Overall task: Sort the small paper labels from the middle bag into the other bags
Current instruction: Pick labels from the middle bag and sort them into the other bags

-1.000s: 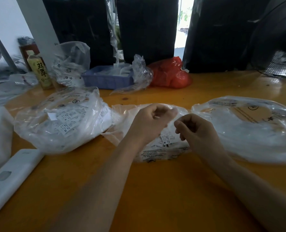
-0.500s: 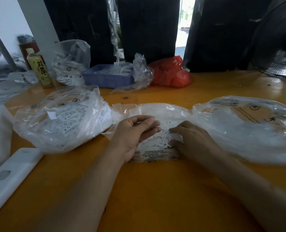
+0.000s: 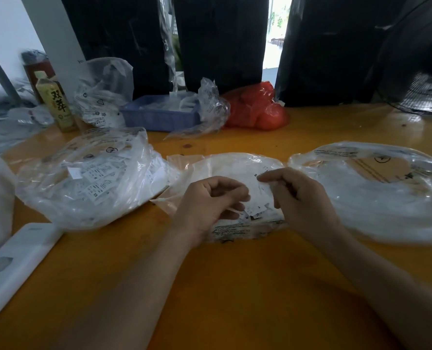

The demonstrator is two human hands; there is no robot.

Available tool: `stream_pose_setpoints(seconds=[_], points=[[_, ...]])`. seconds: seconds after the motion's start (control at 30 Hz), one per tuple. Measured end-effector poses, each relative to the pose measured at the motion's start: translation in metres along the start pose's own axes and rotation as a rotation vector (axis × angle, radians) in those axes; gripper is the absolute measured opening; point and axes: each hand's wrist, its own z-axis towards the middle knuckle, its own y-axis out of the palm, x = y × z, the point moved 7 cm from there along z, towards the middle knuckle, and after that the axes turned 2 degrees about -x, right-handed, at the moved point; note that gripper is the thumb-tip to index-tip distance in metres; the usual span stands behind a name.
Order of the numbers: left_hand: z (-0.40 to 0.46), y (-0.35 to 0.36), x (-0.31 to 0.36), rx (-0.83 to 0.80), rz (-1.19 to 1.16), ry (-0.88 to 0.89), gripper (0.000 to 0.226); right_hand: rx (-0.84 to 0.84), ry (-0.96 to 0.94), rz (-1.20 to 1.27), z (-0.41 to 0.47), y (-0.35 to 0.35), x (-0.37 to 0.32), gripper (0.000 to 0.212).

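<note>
labels [image 3: 253,212] lie loose in a small heap at the near edge of the middle bag [image 3: 231,164], directly between the two hands and just under their fingertips. the left hand [image 3: 210,202] sits at the heap's left with its fingers curled inward, thumb meeting fingertips; whether it pinches a label cannot be told. the right hand [image 3: 295,195] sits at the heap's right, its thumb and forefinger pinching a thin white slip just above the pile. both hands are about equally near the heap. the left bag [image 3: 88,178], already stuffed with printed labels, lies left of the left hand on the worktop [image 3: 235,286]; the right bag [image 3: 376,188], nearly flat, lies right of the right hand. the slip in the right hand probably travels sideways next, and the right bag is its shorter trip.
</note>
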Motion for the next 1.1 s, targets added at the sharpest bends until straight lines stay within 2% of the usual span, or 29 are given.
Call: stream_pose_setpoints(seconds=[0.1,0.2,0.37,0.43,0.57,0.73,0.8,0.93,0.97,1.1], points=[[-0.004,0.008,0.002,-0.066,0.152,0.026,0.024,-0.088,0.01,-0.034,-0.002,0.007,-0.001,0.016],[-0.003,0.005,-0.001,-0.016,0.169,0.017,0.013,-0.047,0.048,-0.036,-0.003,0.005,0.004,0.008],[-0.002,0.003,-0.006,0.064,-0.172,-0.088,0.008,-0.085,0.06,-0.013,-0.004,0.006,0.005,0.013],[-0.003,0.005,-0.007,0.057,-0.276,-0.108,0.013,-0.129,0.054,-0.033,-0.006,0.012,0.002,0.015],[-0.002,0.011,-0.008,0.019,-0.402,-0.105,0.007,-0.156,0.05,-0.056,-0.006,0.016,-0.001,0.025],[0.0,0.012,-0.009,-0.011,-0.633,-0.103,0.014,-0.113,0.094,-0.054,-0.004,0.012,0.007,0.007],[0.001,0.01,-0.009,0.018,-0.641,-0.091,0.02,-0.038,0.111,-0.001,-0.002,0.004,0.008,0.007],[0.003,0.009,-0.012,0.073,-0.553,-0.07,0.029,0.063,0.153,0.156,-0.001,-0.008,0.008,0.04],[0.003,0.009,-0.013,0.077,-0.531,-0.07,0.03,0.086,0.159,0.166,-0.001,-0.01,0.008,0.04],[0.004,0.007,-0.016,0.112,-0.423,-0.038,0.028,0.125,0.174,0.162,-0.002,-0.016,0.012,0.012]])
